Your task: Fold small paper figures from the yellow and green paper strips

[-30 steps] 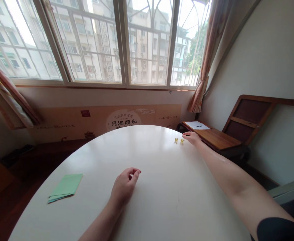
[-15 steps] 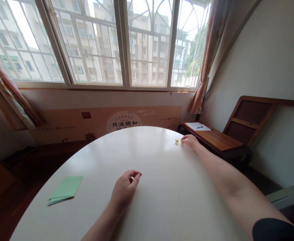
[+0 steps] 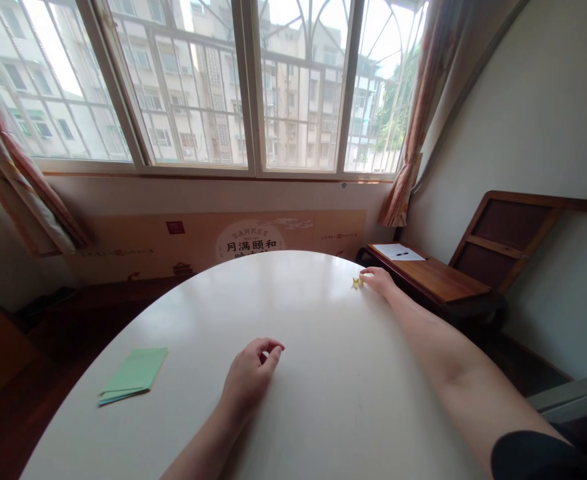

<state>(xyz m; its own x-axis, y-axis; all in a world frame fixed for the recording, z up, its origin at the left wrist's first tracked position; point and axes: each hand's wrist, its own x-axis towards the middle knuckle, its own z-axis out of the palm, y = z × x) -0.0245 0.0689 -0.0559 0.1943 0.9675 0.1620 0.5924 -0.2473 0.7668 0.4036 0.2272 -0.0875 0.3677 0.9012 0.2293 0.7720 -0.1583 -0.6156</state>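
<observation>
At the far right edge of the round white table (image 3: pixel 318 373), my right hand (image 3: pixel 378 280) pinches a small yellow piece (image 3: pixel 360 281) between thumb and fingertips. Right beside it lies another small yellow piece (image 3: pixel 356 283) with pointed tips; both are too small to tell their kind. My left hand (image 3: pixel 253 373) rests on the tabletop nearer to me, fingers curled and thumb drawn in toward the index finger, with nothing seen in it. Left of that hand lies a small stack of green paper sheets (image 3: pixel 136 371), slightly fanned.
Beyond the table's right edge stands a wooden chair (image 3: pixel 438 277) with white paper (image 3: pixel 397 252) and a dark pen on its seat. A printed cardboard panel (image 3: pixel 123 233) leans below the barred window. Curtains (image 3: pixel 401 193) hang at both sides.
My right hand has brought its yellow piece closer to the other one, so the two now appear to meet. My left hand stays in place. The view has shifted slightly.
</observation>
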